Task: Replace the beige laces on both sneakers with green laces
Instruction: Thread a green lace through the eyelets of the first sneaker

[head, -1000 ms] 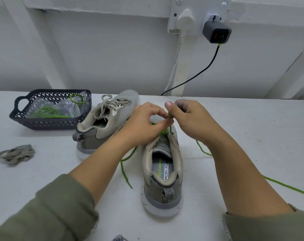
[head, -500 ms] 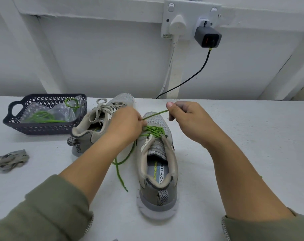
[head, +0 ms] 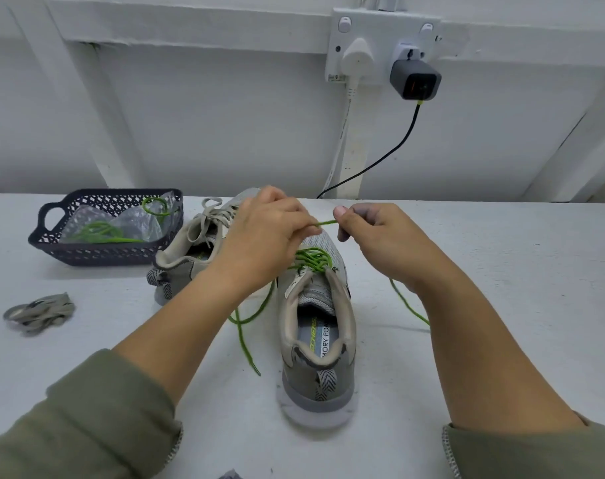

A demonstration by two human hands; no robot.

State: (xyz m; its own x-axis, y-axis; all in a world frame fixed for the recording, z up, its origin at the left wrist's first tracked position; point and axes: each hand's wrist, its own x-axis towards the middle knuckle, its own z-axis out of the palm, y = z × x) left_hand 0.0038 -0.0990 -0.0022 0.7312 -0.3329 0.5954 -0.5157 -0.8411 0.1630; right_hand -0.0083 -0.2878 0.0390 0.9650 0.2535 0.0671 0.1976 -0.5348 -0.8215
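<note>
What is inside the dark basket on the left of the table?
The basket holds crumpled clear plastic and green laces. Anything beneath the plastic is covered, and the near wall hides the basket's floor.

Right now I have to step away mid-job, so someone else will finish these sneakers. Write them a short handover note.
Left hand: pinches the green lace above the near sneaker.
Right hand: pinches the same lace, with a short stretch running between the two hands.
Done: the near sneaker has green lace threaded across its front, with the ends loose on the table. A bundle that looks like the old beige lace lies at the left.
Left: finish and tie this one. The far sneaker still has its beige laces. A spare green lace sits in the basket.
</note>
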